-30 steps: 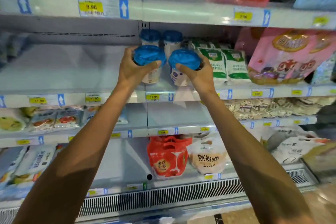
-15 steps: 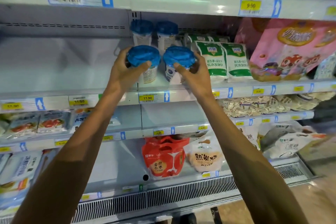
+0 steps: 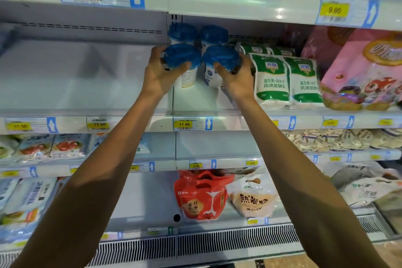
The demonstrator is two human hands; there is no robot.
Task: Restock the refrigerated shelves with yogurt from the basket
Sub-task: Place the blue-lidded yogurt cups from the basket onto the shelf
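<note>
Refrigerated supermarket case, white tiers, yellow price tags. Second shelf [image 3: 82, 85] bare at left, green-and-white pouches [image 3: 272, 80] at right. Left hand [image 3: 162, 74] grips the left yogurt cup [image 3: 182, 56], fingers curled round its outer side, thumb on the blue lid rim; right hand [image 3: 237, 80] clamps the right yogurt cup [image 3: 220, 57] likewise. Cups upright, side by side, directly before two back cups [image 3: 182, 32]. Bases touching shelf: cannot tell. Each hand flanks its cup's outer side, so release likely means letting go outward.
</note>
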